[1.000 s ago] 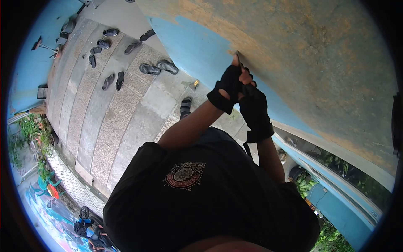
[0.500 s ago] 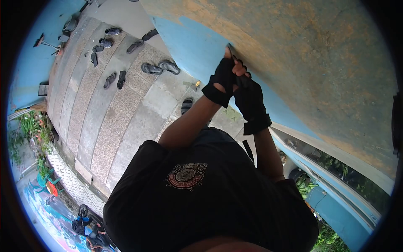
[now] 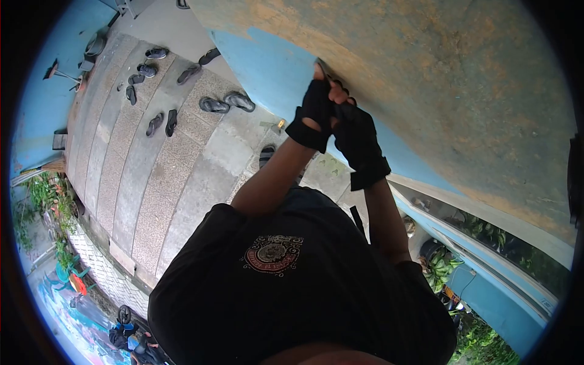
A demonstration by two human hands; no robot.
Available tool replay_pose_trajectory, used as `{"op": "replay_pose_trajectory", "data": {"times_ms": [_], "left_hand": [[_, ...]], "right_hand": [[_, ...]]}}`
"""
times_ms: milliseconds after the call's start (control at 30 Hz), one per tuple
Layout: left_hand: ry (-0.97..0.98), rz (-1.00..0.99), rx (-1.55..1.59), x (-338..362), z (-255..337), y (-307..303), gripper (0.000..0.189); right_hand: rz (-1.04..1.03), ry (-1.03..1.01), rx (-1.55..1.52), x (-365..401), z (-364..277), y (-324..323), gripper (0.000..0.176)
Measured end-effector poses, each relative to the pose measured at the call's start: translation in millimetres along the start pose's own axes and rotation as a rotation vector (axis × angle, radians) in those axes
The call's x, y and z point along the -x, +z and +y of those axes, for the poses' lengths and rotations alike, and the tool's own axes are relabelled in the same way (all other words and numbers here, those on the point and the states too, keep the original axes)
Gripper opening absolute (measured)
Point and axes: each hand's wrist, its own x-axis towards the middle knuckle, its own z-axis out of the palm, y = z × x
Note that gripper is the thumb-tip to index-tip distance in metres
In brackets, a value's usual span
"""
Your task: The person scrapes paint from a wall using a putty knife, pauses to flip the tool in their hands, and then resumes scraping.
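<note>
My left grip [image 3: 315, 106] and right grip [image 3: 358, 139] are closed around a slim dark tool [image 3: 323, 67]; its long axis slants forward-left at the wall [image 3: 426, 91], left nearer the tip.

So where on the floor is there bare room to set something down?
The pale slab between the grey sandals and the sandalled foot is bare, as is paving between the lowest loose slippers and white wall. Crowded: farther off, around the shoes.
</note>
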Motion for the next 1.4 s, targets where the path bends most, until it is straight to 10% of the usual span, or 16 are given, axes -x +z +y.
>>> {"op": "replay_pose_trajectory", "data": {"times_ms": [367, 467, 600, 733, 867, 933, 1067, 1200, 1400], "left_hand": [[0.024, 0.041, -0.027, -1, 49, -11, 0.05], [0.068, 0.151, -0.227, 17, 47, -13, 0.049], [-0.005, 0.198, -0.439, 53, 22, -20, 0.047], [-0.03, 0.349, -0.56, 85, 11, -1, 0.038], [0.162, 0.471, -0.807, 101, 4, -15, 0.027], [0.291, 0.521, -0.786, 106, 8, -33, 0.027], [0.309, 0.489, -0.801, 133, 25, -17, 0.027], [0.331, 0.608, -0.813, 153, 39, -11, 0.028], [0.3, 0.445, -0.824, 161, 43, -6, 0.034]], "right_hand": [[-0.041, -0.226, 0.058, -33, -8, 34, 0.03], [0.215, -0.634, 0.317, -32, 3, 49, 0.027], [-0.256, 0.163, -0.337, 20, -2, -2, 0.041], [-0.24, 0.482, -0.611, 28, -5, -49, 0.055], [-0.283, 0.264, -0.573, -23, 13, 1, 0.05], [0.078, -0.496, -0.008, -40, 58, 72, 0.045], [-0.277, -0.052, -0.322, 10, 8, 18, 0.046], [-0.145, 0.342, -0.543, 23, -5, -44, 0.044], [-0.103, -0.084, -0.033, -7, 33, 56, 0.048]]}}
